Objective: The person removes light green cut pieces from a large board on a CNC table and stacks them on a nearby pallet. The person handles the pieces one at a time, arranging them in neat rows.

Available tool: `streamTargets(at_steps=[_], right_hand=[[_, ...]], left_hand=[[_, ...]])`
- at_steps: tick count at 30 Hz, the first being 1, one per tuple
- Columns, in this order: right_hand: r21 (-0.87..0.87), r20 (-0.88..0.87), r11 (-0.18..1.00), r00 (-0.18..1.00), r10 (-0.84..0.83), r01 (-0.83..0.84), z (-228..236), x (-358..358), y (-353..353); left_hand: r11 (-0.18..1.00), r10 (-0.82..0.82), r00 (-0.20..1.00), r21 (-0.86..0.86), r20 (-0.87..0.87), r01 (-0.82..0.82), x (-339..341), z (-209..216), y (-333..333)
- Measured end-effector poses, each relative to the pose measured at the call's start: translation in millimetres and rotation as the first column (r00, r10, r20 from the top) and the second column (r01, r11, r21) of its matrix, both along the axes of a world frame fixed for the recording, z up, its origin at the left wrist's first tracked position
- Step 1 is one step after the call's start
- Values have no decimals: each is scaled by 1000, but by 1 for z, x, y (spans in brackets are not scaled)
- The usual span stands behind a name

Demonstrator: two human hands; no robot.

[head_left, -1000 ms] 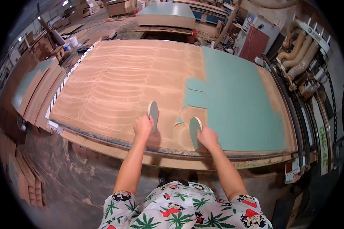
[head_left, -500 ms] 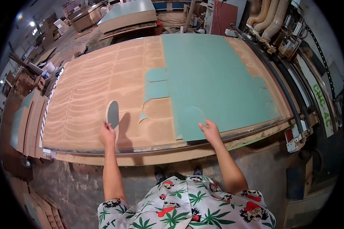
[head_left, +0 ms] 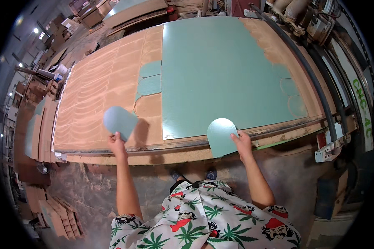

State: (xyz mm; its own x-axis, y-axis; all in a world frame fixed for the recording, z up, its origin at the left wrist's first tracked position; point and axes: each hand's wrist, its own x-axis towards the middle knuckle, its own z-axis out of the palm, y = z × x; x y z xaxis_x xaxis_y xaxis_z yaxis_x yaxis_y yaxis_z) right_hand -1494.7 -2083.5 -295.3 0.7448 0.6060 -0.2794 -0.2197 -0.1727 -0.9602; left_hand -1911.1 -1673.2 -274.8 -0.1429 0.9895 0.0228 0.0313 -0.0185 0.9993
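Note:
My left hand (head_left: 117, 144) is closed on the lower edge of a pale green arch-shaped panel (head_left: 119, 121), tilted up above the dusty brown board. Another arch-shaped panel (head_left: 221, 137), shiny green with its rounded end pointing away, is pinched at its right edge by my right hand (head_left: 244, 143). This one hangs over the table's near edge, by the front of a large green sheet (head_left: 212, 74). Two cut green pieces (head_left: 149, 85) lie along the sheet's left side, and curved cut outlines (head_left: 293, 87) show at its right.
Wavy sawdust lines cover the brown board (head_left: 91, 87). A cutting machine's beam (head_left: 301, 68) with black pipes spans the right side. Stacked boards (head_left: 135, 14) stand behind the table, more panels (head_left: 41, 128) at left, and cut pieces (head_left: 60, 218) on the floor below left.
The left panel has turned from nearly edge-on to show its broad face. My right hand's panel, barely distinguishable against the green sheet before, now shows plainly at the near edge. The view has shifted.

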Motion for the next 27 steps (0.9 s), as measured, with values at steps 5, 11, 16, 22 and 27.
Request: streamTargets(at_steps=[5,11,16,22,27], right_hand=[[-19,58,993,992,-113,114,-23,17,34],[0,62,1000,998,7,-7,-35,26,81],[-280,254,957,955,152,-78,0,12,86],[-296,283,952,946,159,-71,44,-13,111],[-348,407,936,891,201,-52,49,-22,162]], left_hand=[[920,-176,964,-315,201,233,69,0,-65],[733,-469,859,-452,205,508,162,15,-124],[638,-590,788,-495,178,590,202,2,-146],[669,-727,666,-396,-167,630,225,-21,-149],[537,-666,145,-336,-732,774,225,19,-127]])
